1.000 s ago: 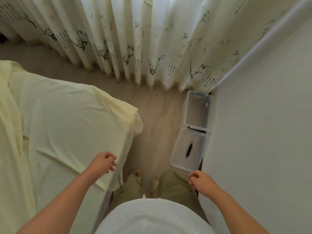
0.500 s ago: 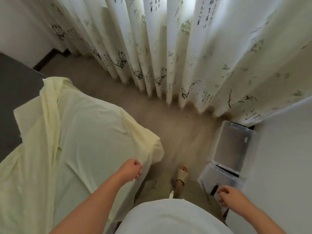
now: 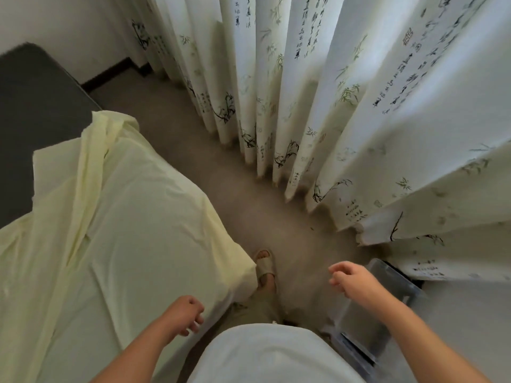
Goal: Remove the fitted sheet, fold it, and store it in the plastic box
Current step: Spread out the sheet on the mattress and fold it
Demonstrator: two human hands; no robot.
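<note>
Moved: against half a second back, the right hand [image 3: 349,280] has come up off the box lid and now hangs over the floor; the left hand [image 3: 185,313] has drawn back toward the body, and more dark mattress shows.
Left hand: released, fingers loosely curled, gripping nothing; it hovers at the near edge of the bed corner. I cannot tell whether it touches the cloth.
Right hand: released, fingers loosely bent and spread, holding nothing; well right of the bed corner, apart from it.
Fitted sheet [image 3: 124,230]: pale yellow, still over the bed corner and its near side; at the far left it is peeled back in a bunched fold.
Mattress [image 3: 33,106]: dark grey, bare beyond the peeled fold.
Plastic box [image 3: 398,280]: clear, on the floor right of the bed corner, against the wall [image 3: 470,327], partly behind the right forearm; its near end is blurred.
Edges: the sheet drapes down the bed corner to just beside the sandalled foot [image 3: 265,265].
Open room: a strip of bare floor [image 3: 249,203] runs between the bed corner and the curtain [image 3: 304,92], narrowing toward the far left.
Count: two hands, one sheet, one box, one foot in view, one curtain in many folds.
</note>
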